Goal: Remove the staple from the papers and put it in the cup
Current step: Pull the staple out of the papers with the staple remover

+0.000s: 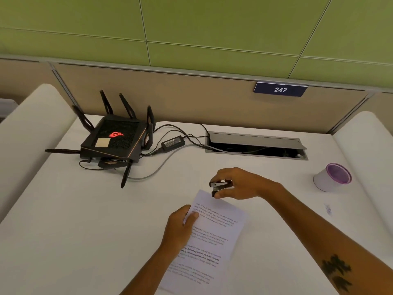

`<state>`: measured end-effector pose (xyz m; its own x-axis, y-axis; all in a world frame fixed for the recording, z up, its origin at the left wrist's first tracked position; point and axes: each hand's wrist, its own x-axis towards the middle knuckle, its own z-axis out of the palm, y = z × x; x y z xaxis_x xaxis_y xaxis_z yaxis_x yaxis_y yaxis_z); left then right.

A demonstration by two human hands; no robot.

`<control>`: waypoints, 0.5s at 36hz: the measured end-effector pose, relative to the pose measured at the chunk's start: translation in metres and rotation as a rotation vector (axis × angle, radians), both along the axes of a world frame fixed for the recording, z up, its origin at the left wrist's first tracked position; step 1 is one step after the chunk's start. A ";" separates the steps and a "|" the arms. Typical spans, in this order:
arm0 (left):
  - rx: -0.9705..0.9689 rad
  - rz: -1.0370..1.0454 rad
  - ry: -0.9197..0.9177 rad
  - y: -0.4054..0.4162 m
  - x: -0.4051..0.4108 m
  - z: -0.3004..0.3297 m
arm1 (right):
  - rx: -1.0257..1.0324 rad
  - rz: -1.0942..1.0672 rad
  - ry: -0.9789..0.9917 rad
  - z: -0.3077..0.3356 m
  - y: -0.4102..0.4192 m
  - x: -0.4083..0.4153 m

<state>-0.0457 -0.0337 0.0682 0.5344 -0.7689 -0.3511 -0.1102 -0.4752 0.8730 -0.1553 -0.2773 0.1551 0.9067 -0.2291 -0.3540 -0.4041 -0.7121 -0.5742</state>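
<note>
Printed papers (212, 237) lie on the white desk (85, 220), angled with the top corner pointing away from me. My left hand (180, 226) grips their left edge, thumb on top. My right hand (240, 184) is shut on a black staple remover (220, 186), its metal jaws just above the papers' top corner. The staple itself is too small to make out. A white cup (331, 177) with a purple rim and purple inside stands far right, upright, well apart from both hands.
A black router (114, 141) with antennas sits at the back left, with cables and a power brick (172, 142) trailing to an open cable hatch (255, 145). White side panels flank the desk. A partition with a "247" sign (280, 89) runs along the back.
</note>
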 end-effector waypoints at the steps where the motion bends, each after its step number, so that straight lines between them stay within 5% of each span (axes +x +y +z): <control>1: -0.002 -0.011 -0.009 0.001 0.000 0.000 | -0.021 0.025 0.016 0.004 0.003 0.003; 18: -0.016 -0.091 -0.055 0.030 -0.008 0.011 | -0.293 0.269 0.112 0.038 0.059 0.015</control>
<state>-0.0532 -0.0034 0.0792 0.4801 -0.8205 -0.3102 -0.2003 -0.4468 0.8719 -0.1405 -0.2187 0.1929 0.9074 -0.0950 -0.4093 -0.2297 -0.9278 -0.2940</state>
